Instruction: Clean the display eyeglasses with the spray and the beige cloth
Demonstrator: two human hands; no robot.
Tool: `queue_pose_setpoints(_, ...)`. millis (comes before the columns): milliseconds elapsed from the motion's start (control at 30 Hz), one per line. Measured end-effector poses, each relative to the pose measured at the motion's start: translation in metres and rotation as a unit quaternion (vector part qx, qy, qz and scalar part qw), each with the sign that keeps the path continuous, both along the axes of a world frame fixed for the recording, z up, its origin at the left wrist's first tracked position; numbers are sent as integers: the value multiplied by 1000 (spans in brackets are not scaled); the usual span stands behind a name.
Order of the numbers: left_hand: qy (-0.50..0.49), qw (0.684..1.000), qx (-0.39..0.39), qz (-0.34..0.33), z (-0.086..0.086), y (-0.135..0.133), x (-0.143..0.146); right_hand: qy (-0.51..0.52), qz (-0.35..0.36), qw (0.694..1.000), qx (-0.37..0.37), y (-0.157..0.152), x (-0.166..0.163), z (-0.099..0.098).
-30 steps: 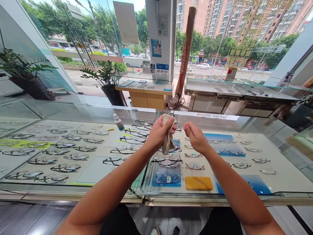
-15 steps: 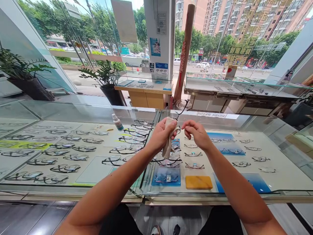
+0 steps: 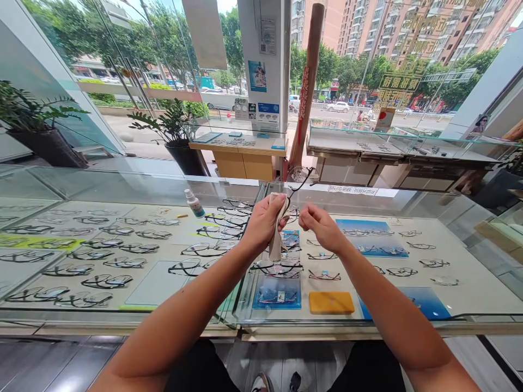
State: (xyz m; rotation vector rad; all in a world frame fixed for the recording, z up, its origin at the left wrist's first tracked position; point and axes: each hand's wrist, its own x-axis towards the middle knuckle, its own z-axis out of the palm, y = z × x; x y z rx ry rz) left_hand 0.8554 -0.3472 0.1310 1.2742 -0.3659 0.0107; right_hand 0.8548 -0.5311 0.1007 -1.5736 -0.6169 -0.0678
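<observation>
Cloth [image 3: 275,247] & dark glasses [image 3: 301,184] are pinched in our L hand [image 3: 265,219], glasses poking up beyond it, rest prob. hidden; our R hand [image 3: 321,225], fingers curled together, hangs just right of L.

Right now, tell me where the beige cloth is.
In the head view, the cloth is near the centre, gripped in the left hand, just left of the right hand.
</observation>
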Motion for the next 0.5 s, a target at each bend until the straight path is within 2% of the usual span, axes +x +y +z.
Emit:
queue_pose_setpoints(100, 2, 1000, -9, -5, -1, 0, 2, 3, -6, 999, 34, 2, -1, -2)
queue_pose_setpoints(267, -7, 997, -21, -69, -7, 4, 6, -12, 1, 1000, 27, 0, -5, 0)
queue_pose_setpoints(400, -13, 996, -25, -89, -10, 6, 6, 10, -2, 999, 53, -1, -8, 3)
queue_pose_setpoints(500, -4, 993, -24, -112, -8, 6, 3, 0, -14, 999, 33, -3, -7, 3)
